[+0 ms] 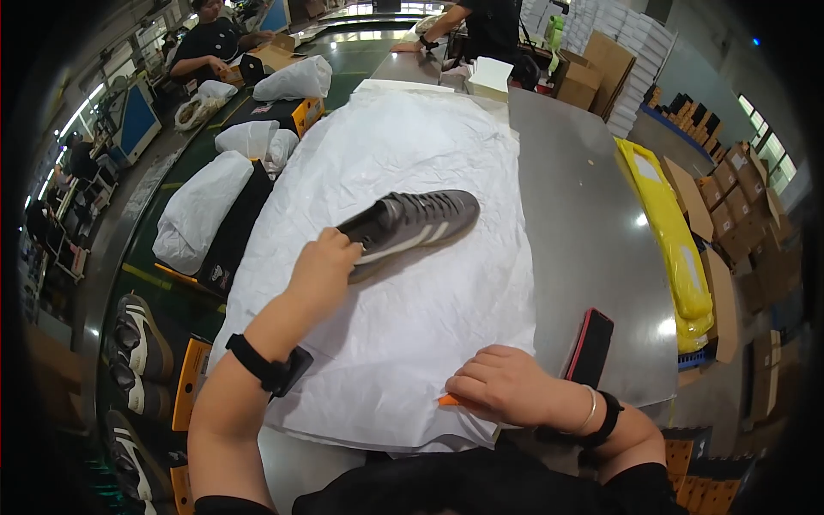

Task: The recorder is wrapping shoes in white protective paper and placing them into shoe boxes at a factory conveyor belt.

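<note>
nearest the body, the right hand (502, 386) lies knuckles-up on the near edge of the white wrapping paper (412, 257), fingers curled down over a small orange thing (448, 399) of which only a tip shows; whether it is pinched or merely covered, i cannot tell. just beside that wrist a dark, red-edged flat object (590, 348) lies on the grey metal surface (592, 232). farther out, the left hand (324, 270) has its fingers closed on the heel end of a grey sneaker with pale side stripes (410, 225), which lies on its side near the middle of the paper, toe pointing away to the right. the shoe looks light, with a soft, suede-like upper and a firmer sole, so the heel counter or the sole edge seems the sure place to grip; the upper would likely dent rather than slip. the paper is thin and crinkled, apt to slide and tear if dragged. to the left, a green belt (163, 257) carries paper-wrapped bundles (199, 210) and more shoes (142, 339). to the right hangs a yellow bag (678, 249). beyond, other people work among stacked cardboard boxes (601, 64).
</note>
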`<action>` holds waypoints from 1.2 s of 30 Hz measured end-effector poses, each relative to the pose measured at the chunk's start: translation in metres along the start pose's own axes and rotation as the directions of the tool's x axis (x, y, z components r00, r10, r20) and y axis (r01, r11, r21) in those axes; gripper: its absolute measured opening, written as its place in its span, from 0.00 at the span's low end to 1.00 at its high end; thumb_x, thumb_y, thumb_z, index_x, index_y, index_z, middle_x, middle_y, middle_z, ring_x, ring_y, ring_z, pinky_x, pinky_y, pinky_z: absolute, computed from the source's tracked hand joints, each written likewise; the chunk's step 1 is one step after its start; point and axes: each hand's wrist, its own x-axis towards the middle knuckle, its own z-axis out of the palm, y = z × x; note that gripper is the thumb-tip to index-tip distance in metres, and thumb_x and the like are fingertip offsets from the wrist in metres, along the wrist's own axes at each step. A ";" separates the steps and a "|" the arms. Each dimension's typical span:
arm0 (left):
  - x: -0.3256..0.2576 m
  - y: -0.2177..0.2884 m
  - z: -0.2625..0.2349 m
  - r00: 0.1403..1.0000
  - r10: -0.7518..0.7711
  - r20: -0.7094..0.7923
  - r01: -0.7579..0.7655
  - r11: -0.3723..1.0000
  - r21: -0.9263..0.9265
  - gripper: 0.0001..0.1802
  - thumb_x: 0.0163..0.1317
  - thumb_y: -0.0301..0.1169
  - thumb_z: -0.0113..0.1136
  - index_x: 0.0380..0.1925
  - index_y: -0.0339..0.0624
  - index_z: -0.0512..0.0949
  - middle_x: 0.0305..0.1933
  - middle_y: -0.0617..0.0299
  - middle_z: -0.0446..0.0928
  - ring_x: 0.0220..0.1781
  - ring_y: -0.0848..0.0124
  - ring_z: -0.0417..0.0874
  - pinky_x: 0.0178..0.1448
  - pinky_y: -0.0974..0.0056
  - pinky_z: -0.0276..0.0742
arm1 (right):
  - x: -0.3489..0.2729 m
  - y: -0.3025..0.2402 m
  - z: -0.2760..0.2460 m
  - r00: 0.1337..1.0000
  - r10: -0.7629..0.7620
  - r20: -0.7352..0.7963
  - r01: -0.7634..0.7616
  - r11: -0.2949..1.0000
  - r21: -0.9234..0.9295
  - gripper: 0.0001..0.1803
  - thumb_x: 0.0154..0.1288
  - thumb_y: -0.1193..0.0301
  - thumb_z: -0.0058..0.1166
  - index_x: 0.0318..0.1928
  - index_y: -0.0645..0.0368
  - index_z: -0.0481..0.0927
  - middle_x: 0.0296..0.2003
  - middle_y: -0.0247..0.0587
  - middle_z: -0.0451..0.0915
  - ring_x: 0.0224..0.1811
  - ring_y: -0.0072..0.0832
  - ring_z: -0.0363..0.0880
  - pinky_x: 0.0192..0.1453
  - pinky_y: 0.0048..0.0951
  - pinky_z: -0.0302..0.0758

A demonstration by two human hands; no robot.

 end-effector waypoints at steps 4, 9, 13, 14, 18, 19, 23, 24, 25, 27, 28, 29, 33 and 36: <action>-0.009 0.003 -0.045 0.985 0.084 -0.153 -0.117 0.969 -0.219 0.20 0.51 0.18 0.57 0.47 0.37 0.75 0.49 0.50 0.71 0.54 0.58 0.72 0.58 0.62 0.67 | 0.072 0.027 -0.040 0.994 -0.089 -0.066 0.078 0.986 -0.146 0.12 0.60 0.62 0.52 0.24 0.54 0.70 0.19 0.37 0.73 0.23 0.37 0.75 0.29 0.37 0.70; -0.021 0.059 -0.150 0.875 0.127 -0.467 -0.200 0.974 -0.110 0.14 0.55 0.21 0.55 0.43 0.33 0.75 0.46 0.48 0.73 0.45 0.57 0.76 0.49 0.63 0.71 | 0.189 0.118 -0.089 0.985 0.086 -0.149 -0.078 0.995 0.059 0.11 0.54 0.84 0.49 0.39 0.62 0.77 0.31 0.49 0.79 0.33 0.39 0.76 0.40 0.30 0.72; 0.024 0.073 -0.067 0.941 0.237 -0.240 -0.228 0.972 0.063 0.28 0.48 0.34 0.67 0.49 0.34 0.73 0.49 0.47 0.74 0.54 0.54 0.73 0.57 0.57 0.67 | 0.241 0.171 -0.067 0.965 0.096 -0.246 -0.063 0.988 0.139 0.11 0.57 0.82 0.49 0.41 0.63 0.78 0.33 0.47 0.80 0.32 0.35 0.77 0.40 0.29 0.72; 0.040 0.056 -0.038 0.936 0.259 -0.239 -0.196 0.946 0.258 0.32 0.44 0.36 0.69 0.51 0.35 0.71 0.51 0.46 0.73 0.55 0.53 0.72 0.57 0.55 0.67 | 0.250 0.174 -0.063 0.934 0.097 -0.344 -0.030 0.980 0.195 0.09 0.59 0.80 0.50 0.41 0.64 0.78 0.33 0.46 0.80 0.33 0.33 0.77 0.40 0.28 0.72; 0.062 -0.031 -0.013 0.963 -0.076 0.260 0.098 0.992 -0.074 0.40 0.37 0.43 0.74 0.51 0.34 0.71 0.47 0.47 0.76 0.52 0.56 0.76 0.56 0.60 0.69 | 0.213 0.141 -0.055 0.869 0.036 -0.494 0.072 0.978 0.197 0.20 0.55 0.66 0.63 0.45 0.62 0.76 0.42 0.42 0.79 0.45 0.29 0.77 0.51 0.28 0.71; 0.069 -0.043 -0.014 0.806 0.009 0.592 0.265 0.889 -0.373 0.42 0.36 0.45 0.74 0.51 0.34 0.71 0.46 0.47 0.77 0.50 0.56 0.77 0.56 0.62 0.69 | 0.195 0.143 -0.053 0.952 -0.055 -0.302 0.129 0.964 0.232 0.31 0.50 0.63 0.67 0.53 0.61 0.71 0.51 0.44 0.74 0.55 0.33 0.71 0.60 0.32 0.66; 0.073 -0.027 -0.024 0.810 -0.043 0.584 0.236 0.937 -0.257 0.38 0.38 0.43 0.74 0.48 0.32 0.72 0.44 0.51 0.79 0.47 0.60 0.78 0.53 0.63 0.71 | 0.170 0.141 -0.014 0.988 -0.052 0.149 0.058 0.998 -0.039 0.49 0.34 0.57 0.74 0.58 0.58 0.65 0.55 0.49 0.69 0.60 0.45 0.65 0.63 0.37 0.61; 0.056 -0.013 -0.026 0.809 -0.061 0.584 0.247 0.938 -0.244 0.38 0.38 0.43 0.74 0.48 0.32 0.72 0.44 0.51 0.79 0.47 0.60 0.78 0.53 0.63 0.71 | 0.177 0.148 0.000 0.983 -0.044 0.176 0.037 0.998 0.042 0.48 0.31 0.57 0.75 0.57 0.57 0.67 0.52 0.48 0.71 0.57 0.45 0.67 0.61 0.37 0.64; 0.036 0.005 -0.023 0.992 -0.007 0.128 0.026 0.989 -0.147 0.36 0.41 0.43 0.73 0.48 0.32 0.72 0.41 0.52 0.79 0.45 0.61 0.79 0.51 0.62 0.73 | 0.180 0.155 0.003 0.984 -0.043 0.170 0.036 0.999 0.041 0.48 0.31 0.57 0.75 0.57 0.57 0.67 0.52 0.48 0.71 0.57 0.45 0.67 0.61 0.37 0.64; 0.003 0.020 -0.015 0.933 0.133 -0.335 -0.120 0.991 0.060 0.35 0.43 0.44 0.72 0.47 0.32 0.73 0.39 0.53 0.79 0.43 0.61 0.79 0.49 0.61 0.74 | 0.191 0.161 0.002 0.974 0.071 0.215 -0.107 0.982 0.158 0.43 0.32 0.60 0.75 0.53 0.59 0.70 0.47 0.49 0.74 0.51 0.44 0.72 0.54 0.34 0.69; -0.012 0.021 -0.011 0.991 -0.083 -0.106 0.040 0.934 -0.355 0.32 0.48 0.44 0.69 0.47 0.33 0.73 0.38 0.54 0.79 0.41 0.63 0.79 0.47 0.61 0.74 | 0.195 0.161 0.000 0.975 0.060 0.214 -0.099 0.980 0.174 0.43 0.32 0.60 0.75 0.53 0.59 0.70 0.47 0.49 0.74 0.51 0.44 0.72 0.54 0.34 0.69; -0.034 0.024 -0.011 0.959 -0.212 0.190 0.285 0.693 -0.662 0.30 0.53 0.45 0.66 0.47 0.33 0.73 0.37 0.55 0.78 0.39 0.64 0.79 0.45 0.61 0.75 | 0.197 0.157 -0.003 0.979 0.059 0.197 -0.091 0.984 0.155 0.42 0.32 0.60 0.75 0.52 0.59 0.71 0.44 0.49 0.75 0.49 0.44 0.73 0.52 0.34 0.70; -0.085 -0.056 0.027 0.677 -0.552 0.487 0.442 -0.225 -0.868 0.27 0.62 0.46 0.57 0.51 0.35 0.71 0.44 0.55 0.76 0.44 0.68 0.78 0.49 0.63 0.73 | 0.187 0.152 0.008 0.990 0.002 0.140 -0.029 0.982 0.189 0.39 0.33 0.62 0.74 0.50 0.57 0.71 0.40 0.46 0.75 0.45 0.44 0.73 0.49 0.35 0.70; -0.068 -0.035 0.010 0.666 -0.715 0.211 0.167 -0.133 -0.977 0.29 0.62 0.49 0.56 0.51 0.34 0.71 0.46 0.54 0.76 0.49 0.66 0.76 0.54 0.64 0.71 | 0.166 0.131 0.008 0.989 0.036 0.143 -0.064 0.978 0.198 0.37 0.34 0.64 0.73 0.49 0.55 0.72 0.39 0.43 0.73 0.44 0.42 0.72 0.48 0.35 0.70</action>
